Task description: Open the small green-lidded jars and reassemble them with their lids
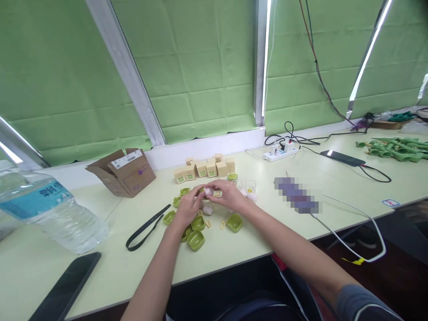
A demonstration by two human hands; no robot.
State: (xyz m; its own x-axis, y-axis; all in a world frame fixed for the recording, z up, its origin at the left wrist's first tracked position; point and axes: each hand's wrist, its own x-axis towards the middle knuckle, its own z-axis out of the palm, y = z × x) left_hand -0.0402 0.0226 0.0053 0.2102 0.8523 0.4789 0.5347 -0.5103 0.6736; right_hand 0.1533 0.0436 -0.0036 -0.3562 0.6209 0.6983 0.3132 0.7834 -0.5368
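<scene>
My left hand (189, 204) and my right hand (228, 194) meet above the table, fingers closed around a small whitish-pink rounded piece (209, 191). Part of that piece is hidden by the fingers, so its exact kind is unclear. Just below lies another pale piece (207, 209). Small olive-green square cups (195, 240) lie around my left hand, and one more green cup (234, 223) sits below my right hand. Between them are small yellow loop-shaped parts (222, 225). Clear cups (250, 186) and further pale pieces (252, 197) stand behind my right wrist.
Several small tan boxes (211, 169) stand behind my hands. An open carton (129, 174), a water bottle (53, 205), a black strap (147, 228) and a dark phone (67, 287) lie leftward. Rightward are a power strip (280, 154), another phone (343, 158) and green tubular parts (397, 148).
</scene>
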